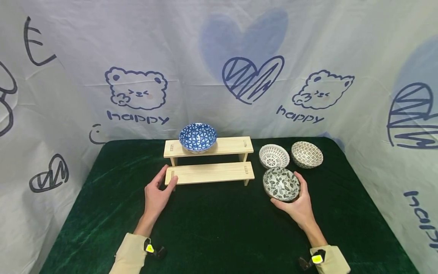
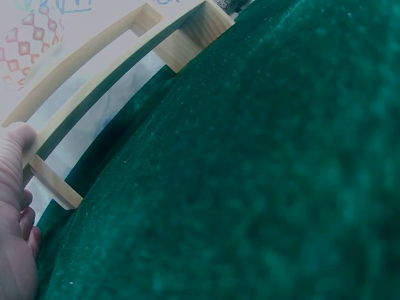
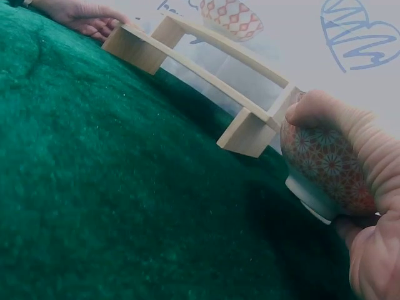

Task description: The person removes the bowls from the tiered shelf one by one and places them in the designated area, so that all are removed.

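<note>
My left hand (image 1: 157, 196) holds the left end of a two-tier wooden display rack (image 1: 210, 173). In the left wrist view the thumb lies on the lower board and the other fingers are down beside its leg. With my right hand (image 1: 300, 207) I grip a bowl (image 1: 281, 184) by its right side, thumb on the near rim. Its inside has a dark leaf pattern; the outside (image 3: 331, 159) shows a flower-like print in the right wrist view. That bowl is raised off the cloth, its shadow below. A blue-patterned bowl (image 1: 197, 137) stands on the rack's upper board, left of centre.
Behind the held bowl are a white bowl with dark dashes (image 1: 273, 156) and, farther right, a brown-patterned bowl (image 1: 307, 154). Dark green cloth (image 1: 219, 232) covers the table. A white printed curtain (image 1: 205, 99) hangs close behind it and along both sides.
</note>
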{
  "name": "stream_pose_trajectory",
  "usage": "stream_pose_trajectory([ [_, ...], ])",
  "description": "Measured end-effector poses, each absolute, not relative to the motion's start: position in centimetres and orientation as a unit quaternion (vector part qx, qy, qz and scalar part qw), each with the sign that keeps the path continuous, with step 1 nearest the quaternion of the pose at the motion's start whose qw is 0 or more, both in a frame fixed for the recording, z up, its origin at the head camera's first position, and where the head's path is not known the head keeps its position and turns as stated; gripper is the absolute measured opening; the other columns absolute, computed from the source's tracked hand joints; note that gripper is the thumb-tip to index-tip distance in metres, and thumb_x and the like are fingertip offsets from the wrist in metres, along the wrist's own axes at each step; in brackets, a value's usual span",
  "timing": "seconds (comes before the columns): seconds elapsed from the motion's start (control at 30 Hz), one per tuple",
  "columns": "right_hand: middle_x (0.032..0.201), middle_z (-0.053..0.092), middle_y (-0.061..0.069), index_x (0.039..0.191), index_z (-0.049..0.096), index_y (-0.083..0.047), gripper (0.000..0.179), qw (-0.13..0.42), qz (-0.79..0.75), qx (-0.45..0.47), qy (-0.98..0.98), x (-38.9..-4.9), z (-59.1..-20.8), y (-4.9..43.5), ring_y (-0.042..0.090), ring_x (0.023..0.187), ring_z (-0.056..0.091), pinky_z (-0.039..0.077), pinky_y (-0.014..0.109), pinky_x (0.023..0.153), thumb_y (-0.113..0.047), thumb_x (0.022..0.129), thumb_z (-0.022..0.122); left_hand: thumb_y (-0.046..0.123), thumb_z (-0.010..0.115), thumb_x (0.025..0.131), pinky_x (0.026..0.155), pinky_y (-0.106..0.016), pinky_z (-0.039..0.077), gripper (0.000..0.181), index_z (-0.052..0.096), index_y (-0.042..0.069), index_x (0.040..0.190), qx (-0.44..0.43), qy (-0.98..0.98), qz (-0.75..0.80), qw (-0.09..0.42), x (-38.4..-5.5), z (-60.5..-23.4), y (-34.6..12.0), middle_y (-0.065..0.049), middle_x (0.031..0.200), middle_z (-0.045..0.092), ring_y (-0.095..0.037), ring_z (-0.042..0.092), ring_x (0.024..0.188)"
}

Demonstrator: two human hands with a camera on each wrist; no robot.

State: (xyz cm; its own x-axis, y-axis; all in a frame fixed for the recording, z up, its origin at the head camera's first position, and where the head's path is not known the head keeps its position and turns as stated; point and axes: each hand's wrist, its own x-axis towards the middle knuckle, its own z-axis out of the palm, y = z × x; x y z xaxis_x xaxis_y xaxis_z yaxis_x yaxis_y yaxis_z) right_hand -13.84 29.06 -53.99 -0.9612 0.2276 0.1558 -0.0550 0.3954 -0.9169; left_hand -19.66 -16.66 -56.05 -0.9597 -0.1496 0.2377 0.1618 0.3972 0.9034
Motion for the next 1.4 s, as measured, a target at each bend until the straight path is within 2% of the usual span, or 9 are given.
stream_pose_trajectory([
  [0.27, 0.16, 0.037, 0.016, 0.163, 0.024, -0.01, 0.119, 0.122, 0.553, -0.062, -0.822, -13.6, -54.4, 29.5, 0.032, 0.145, 0.035, 0.027, 0.057, 0.118, -0.007, 0.07, 0.097, 0.038, 0.074, 0.098, 0.119, -0.058, 0.037, 0.065, 0.054, 0.009, 0.153, -0.004, -0.824, -0.55, 0.139, -19.6, -56.0, -16.6, -0.009, 0.157, 0.052, -0.034, 0.048, 0.146],
  [0.6, 0.163, 0.033, 0.018, 0.164, 0.022, -0.014, 0.121, 0.103, 0.542, -0.065, -0.831, -13.7, -54.5, 30.3, 0.037, 0.148, 0.032, 0.024, 0.064, 0.119, -0.011, 0.071, 0.098, 0.04, 0.074, 0.098, 0.119, -0.058, 0.037, 0.066, 0.054, 0.011, 0.153, 0.0, -0.824, -0.55, 0.139, -19.6, -56.0, -16.6, -0.008, 0.157, 0.052, -0.033, 0.048, 0.146],
  [1.0, 0.165, 0.029, 0.018, 0.165, 0.02, -0.015, 0.12, 0.085, 0.514, -0.08, -0.85, -13.6, -53.9, 30.4, 0.04, 0.149, 0.029, 0.024, 0.068, 0.12, -0.02, 0.073, 0.097, 0.039, 0.074, 0.098, 0.119, -0.058, 0.037, 0.065, 0.054, 0.011, 0.153, -0.001, -0.823, -0.551, 0.14, -19.6, -56.0, -16.6, -0.007, 0.157, 0.052, -0.032, 0.048, 0.146],
  [1.4, 0.164, 0.029, 0.02, 0.165, 0.018, -0.017, 0.121, 0.067, 0.518, -0.089, -0.848, -13.1, -54.6, 30.9, 0.04, 0.149, 0.029, 0.024, 0.067, 0.119, -0.021, 0.074, 0.097, 0.037, 0.074, 0.098, 0.12, -0.057, 0.036, 0.065, 0.054, 0.01, 0.153, -0.003, -0.824, -0.55, 0.14, -19.6, -56.0, -16.6, -0.007, 0.158, 0.052, -0.032, 0.047, 0.147],
])
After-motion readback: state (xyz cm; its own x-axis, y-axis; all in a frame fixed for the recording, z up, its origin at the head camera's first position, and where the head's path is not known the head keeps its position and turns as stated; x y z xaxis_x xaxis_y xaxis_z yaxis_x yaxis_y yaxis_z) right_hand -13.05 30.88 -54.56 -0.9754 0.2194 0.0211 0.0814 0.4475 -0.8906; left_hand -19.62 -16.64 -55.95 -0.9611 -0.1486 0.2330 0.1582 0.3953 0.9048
